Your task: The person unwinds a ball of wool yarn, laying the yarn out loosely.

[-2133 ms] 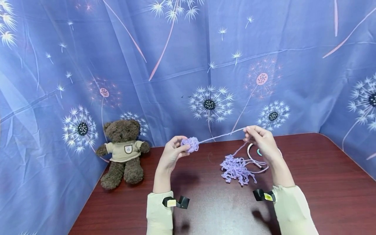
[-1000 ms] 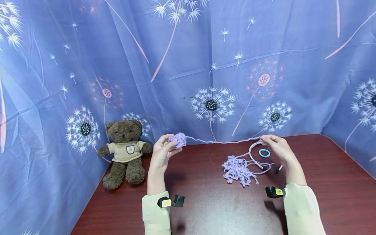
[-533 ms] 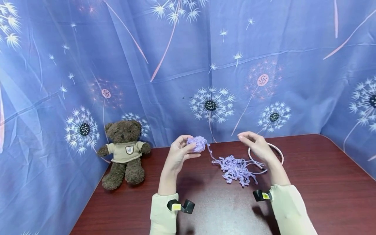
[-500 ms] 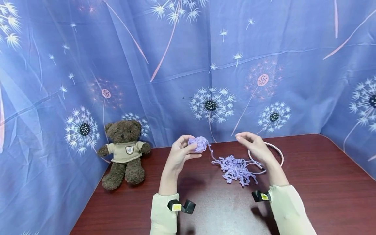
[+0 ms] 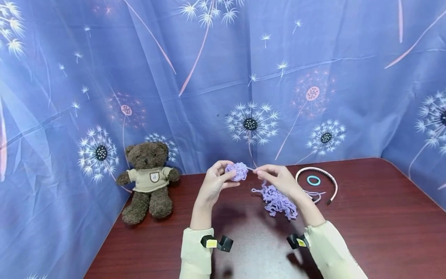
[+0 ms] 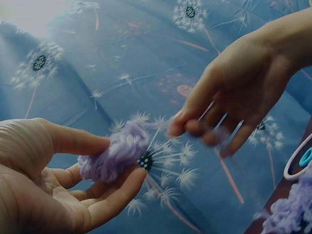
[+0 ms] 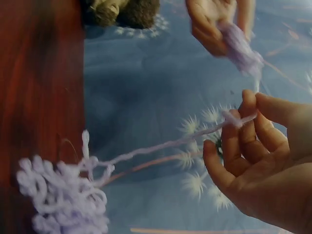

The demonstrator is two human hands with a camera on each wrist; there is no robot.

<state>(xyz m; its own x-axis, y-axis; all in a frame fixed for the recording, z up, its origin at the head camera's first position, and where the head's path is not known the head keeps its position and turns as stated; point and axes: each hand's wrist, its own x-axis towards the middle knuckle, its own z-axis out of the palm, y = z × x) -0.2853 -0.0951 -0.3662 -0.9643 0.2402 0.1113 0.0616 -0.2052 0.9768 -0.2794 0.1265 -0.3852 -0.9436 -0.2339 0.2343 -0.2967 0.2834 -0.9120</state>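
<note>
A small wound ball of lilac yarn (image 5: 237, 171) is gripped between the thumb and fingers of my left hand (image 5: 213, 181), raised over the table. From its right side a short strand runs to my right hand (image 5: 280, 180), whose thumb and index finger pinch it. In the right wrist view the strand (image 7: 168, 144) passes on across the fingers and down to a loose, curly heap of lilac yarn (image 7: 63, 195). That heap lies on the table below my right hand, partly hidden by it in the head view.
A white headband (image 5: 335, 182) and a turquoise ring (image 5: 313, 180) lie on the dark red table (image 5: 383, 217), right of the yarn heap. A brown teddy bear (image 5: 148, 182) in a beige shirt sits at the left. Behind hangs a blue dandelion-print curtain (image 5: 209, 97).
My right hand first drew the yarn out to the right, then came back left close to the ball. The ball, still in my left hand, shifted left and then right again.
</note>
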